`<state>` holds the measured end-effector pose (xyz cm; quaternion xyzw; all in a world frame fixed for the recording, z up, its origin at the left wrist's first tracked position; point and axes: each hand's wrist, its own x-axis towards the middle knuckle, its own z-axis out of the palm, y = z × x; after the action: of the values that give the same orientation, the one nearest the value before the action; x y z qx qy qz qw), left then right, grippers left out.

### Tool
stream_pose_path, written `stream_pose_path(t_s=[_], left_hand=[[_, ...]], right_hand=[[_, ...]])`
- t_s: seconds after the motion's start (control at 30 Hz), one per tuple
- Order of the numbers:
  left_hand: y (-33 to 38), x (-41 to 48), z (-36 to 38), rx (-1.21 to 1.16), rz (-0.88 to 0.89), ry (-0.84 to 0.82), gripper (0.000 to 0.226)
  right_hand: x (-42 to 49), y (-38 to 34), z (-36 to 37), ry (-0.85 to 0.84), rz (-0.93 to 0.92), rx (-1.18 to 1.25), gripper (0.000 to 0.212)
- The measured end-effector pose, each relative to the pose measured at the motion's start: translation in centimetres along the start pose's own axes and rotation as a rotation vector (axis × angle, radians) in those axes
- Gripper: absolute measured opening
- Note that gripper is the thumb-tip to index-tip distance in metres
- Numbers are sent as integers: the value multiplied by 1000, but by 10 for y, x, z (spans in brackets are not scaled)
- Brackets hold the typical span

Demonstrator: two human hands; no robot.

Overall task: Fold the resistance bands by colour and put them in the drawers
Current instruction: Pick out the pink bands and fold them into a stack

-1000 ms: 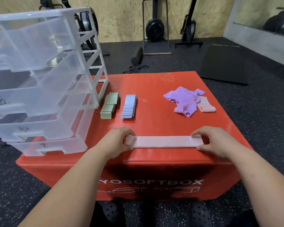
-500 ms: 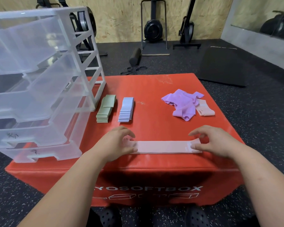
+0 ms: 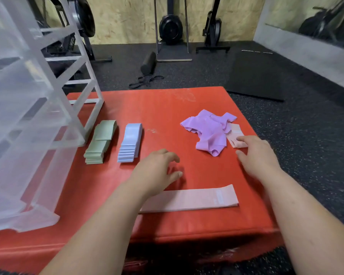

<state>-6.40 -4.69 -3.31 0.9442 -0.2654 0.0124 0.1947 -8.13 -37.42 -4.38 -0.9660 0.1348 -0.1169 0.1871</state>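
Note:
A flattened pink band (image 3: 191,199) lies along the near edge of the red soft box (image 3: 163,108), free of both hands. My left hand (image 3: 157,169) hovers just beyond it with relaxed fingers, holding nothing. My right hand (image 3: 254,153) reaches to the far right, its fingertips touching a second pink band (image 3: 235,135) beside a crumpled heap of purple bands (image 3: 209,130). Folded green bands (image 3: 99,141) and folded blue bands (image 3: 130,141) sit in two stacks next to the clear plastic drawer unit (image 3: 28,120) on the left.
The drawer unit fills the box's left side, its drawers pulled out toward me. Beyond the box are black rubber flooring, a black mat (image 3: 260,76), a foam roller (image 3: 148,62) and gym machines against the wooden wall.
Both hands have let go of the flattened pink band and moved forward. My right hand went to the pink band by the purple heap. The camera has come closer to the box.

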Motion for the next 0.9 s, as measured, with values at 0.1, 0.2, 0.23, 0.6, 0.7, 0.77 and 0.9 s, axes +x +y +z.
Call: stream_pose_path(t_s=[0.1,0.2,0.23,0.6,0.7,0.77,0.9], left_hand=[[0,13,10,14,-31,-23,40],[-3,21,18,43,-34,-39,40],[-3,23,19,49,-35,-38,40],[-5,17,13,-41,-50,-38,34],[0,11,10,-134,-53,14,34],[8,5,5,-263,-58,68,40],[23,-6,-7,-544,-91,112,54]], right_hand=[[14,11,10,-13,67,-94,48],[25,21,18,-8,90,-126,45],[28,25,21,23,83,-132,39],[11,-40,-32,22,-22,316,18],[-15,-69,-40,12,-54,583,7],[-30,-84,-42,-58,-63,804,2],[-47,-102,-42,-170,-86,1057,11]])
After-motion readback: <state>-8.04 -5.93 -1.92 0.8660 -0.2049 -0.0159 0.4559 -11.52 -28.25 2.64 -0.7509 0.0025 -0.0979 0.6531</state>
